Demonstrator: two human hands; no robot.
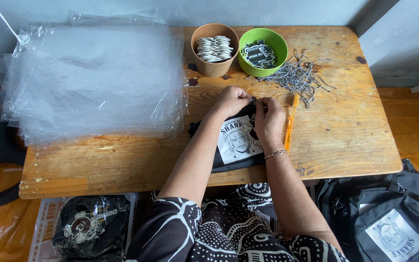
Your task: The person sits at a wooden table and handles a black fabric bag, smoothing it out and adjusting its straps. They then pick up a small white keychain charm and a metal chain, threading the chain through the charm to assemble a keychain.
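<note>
My patterned black-and-white sleeves are leaning in over a black pouch (pixel 236 140) on the wooden table (pixel 122 165).

I am pinching the pouch's top edge, my left hand (pixel 231 101) curled narrow on it, my right hand (pixel 269 121) gripping beside it, a bracelet (pixel 275 154) sitting on that wrist. An orange pen (pixel 291 123) is lying just right of my right hand. Beyond, a heap of black-and-white cords (pixel 299 77) is spreading near a green bowl (pixel 264 51) and a brown cup (pixel 214 48), both holding tags. Clear plastic bags (pixel 93 77) are covering the table's left. A black bag (pixel 389 223) is sitting on the floor, right.
</note>
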